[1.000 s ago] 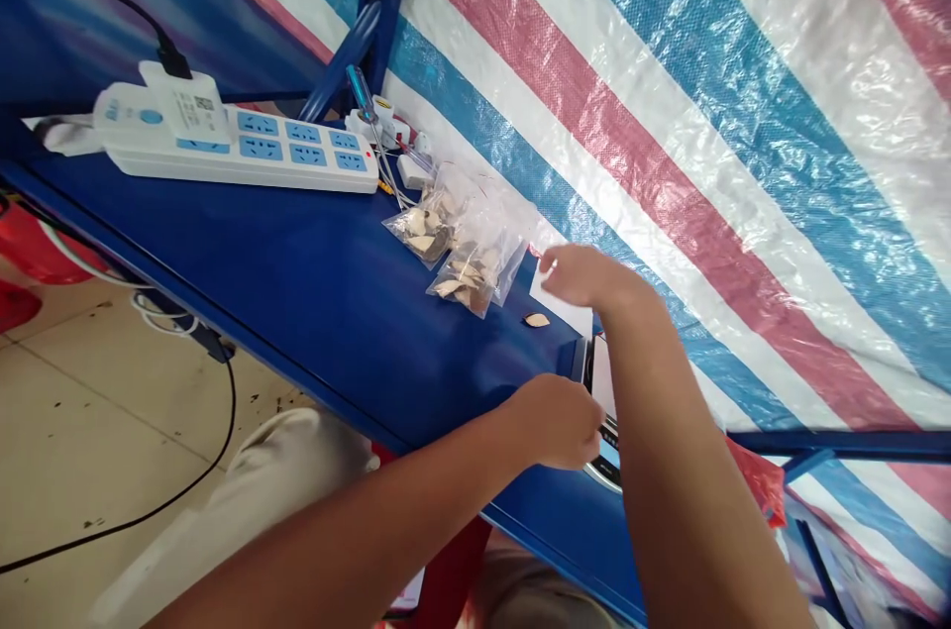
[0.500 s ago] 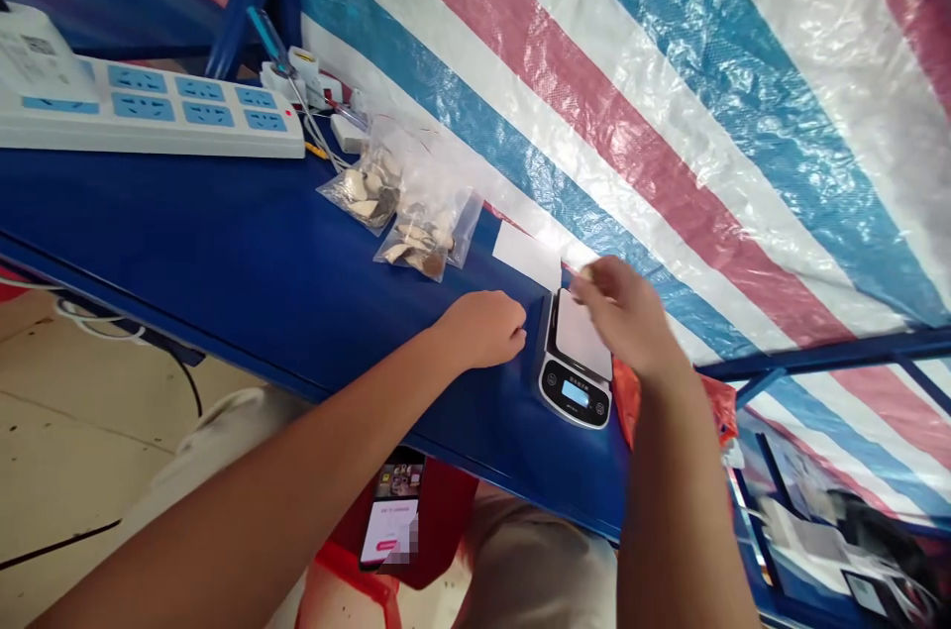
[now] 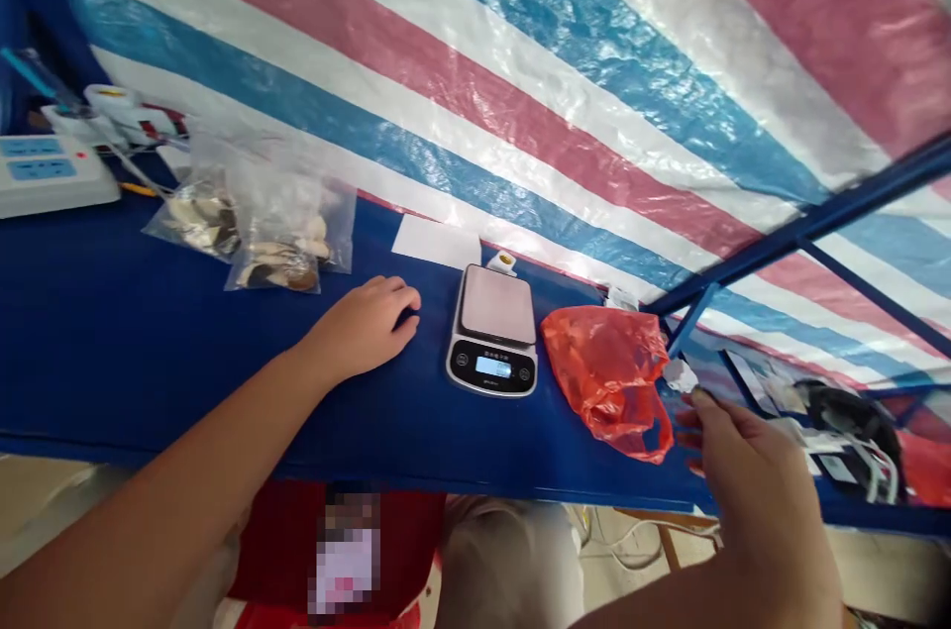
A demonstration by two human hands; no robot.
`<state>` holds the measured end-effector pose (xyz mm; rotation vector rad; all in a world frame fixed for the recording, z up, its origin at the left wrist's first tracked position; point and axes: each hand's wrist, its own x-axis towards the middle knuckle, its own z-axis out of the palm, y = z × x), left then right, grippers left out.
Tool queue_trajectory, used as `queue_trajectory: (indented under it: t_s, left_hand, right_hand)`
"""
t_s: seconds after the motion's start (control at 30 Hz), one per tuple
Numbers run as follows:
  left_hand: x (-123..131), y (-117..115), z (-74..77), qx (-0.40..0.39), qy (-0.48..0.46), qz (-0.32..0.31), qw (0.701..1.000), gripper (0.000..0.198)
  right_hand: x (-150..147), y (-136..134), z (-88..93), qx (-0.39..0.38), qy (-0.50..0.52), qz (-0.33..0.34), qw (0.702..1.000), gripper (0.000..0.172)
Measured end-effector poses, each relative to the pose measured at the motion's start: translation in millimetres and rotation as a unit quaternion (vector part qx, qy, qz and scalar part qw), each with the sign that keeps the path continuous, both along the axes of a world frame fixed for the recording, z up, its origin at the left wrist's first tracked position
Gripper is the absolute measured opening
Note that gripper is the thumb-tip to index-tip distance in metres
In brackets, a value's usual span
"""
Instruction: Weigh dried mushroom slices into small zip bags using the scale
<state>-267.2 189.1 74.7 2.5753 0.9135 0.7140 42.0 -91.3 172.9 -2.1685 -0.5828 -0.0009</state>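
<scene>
My left hand rests on the blue tabletop, loosely curled and holding nothing, just left of a digital scale with a bare pan. Beyond my fingers lie two clear plastic bags of pale chips and a white paper card. At the table's right end, my right hand pinches a small white paper scrap beside a crumpled red-orange plastic bag.
A white power strip and a screwdriver lie at the far left. A striped tarpaulin forms the back wall, crossed by a blue metal strut. Papers and black cable lie beyond the right end.
The view has swung right, showing the red-orange bag fully. My right hand has moved right from the scale with a white scrap. The white sheet on the scale pan is gone.
</scene>
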Motion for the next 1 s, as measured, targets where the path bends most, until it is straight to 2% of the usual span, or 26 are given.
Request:
queue_trajectory:
  t_s: [0.1, 0.2, 0.37, 0.5, 0.63, 0.73, 0.87, 1.0]
  left_hand:
    - [2.6, 1.2, -1.1, -0.014, 0.012, -0.001, 1.000, 0.023]
    - [4.5, -0.8, 0.7, -0.044, 0.055, 0.002, 0.998, 0.033]
    - [4.8, -5.1, 3.2, -0.055, 0.079, 0.013, 0.995, 0.037]
    - [4.0, -4.5, 2.1, -0.061, 0.078, 0.021, 0.995, 0.035]
    - [4.6, -4.5, 1.8, -0.061, 0.078, 0.021, 0.995, 0.034]
    - [5.6, -6.2, 3.2, -0.063, 0.077, 0.021, 0.995, 0.034]
    - [6.3, -8.2, 4.9, -0.068, 0.081, 0.015, 0.994, 0.034]
    - [6.2, -8.9, 5.8, -0.070, 0.082, 0.011, 0.994, 0.034]
  right_hand:
    - [18.1, -17.4, -10.5, -0.124, 0.104, -0.010, 0.987, 0.033]
    - [32.5, -7.1, -28.8, -0.157, 0.123, -0.002, 0.980, 0.033]
    - [57.4, 36.4, -61.4, -0.116, 0.115, -0.020, 0.986, 0.035]
    - [64.7, 63.7, -74.6, -0.049, 0.088, -0.017, 0.995, 0.043]
    - [60.4, 83.7, -79.4, 0.020, 0.090, 0.020, 0.996, 0.050]
    - [54.7, 94.9, -79.8, 0.056, 0.096, 0.030, 0.993, 0.049]
    - [49.1, 103.6, -75.9, 0.101, 0.090, 0.024, 0.990, 0.044]
    - [49.9, 110.1, -78.3, 0.106, 0.076, 0.001, 0.991, 0.041]
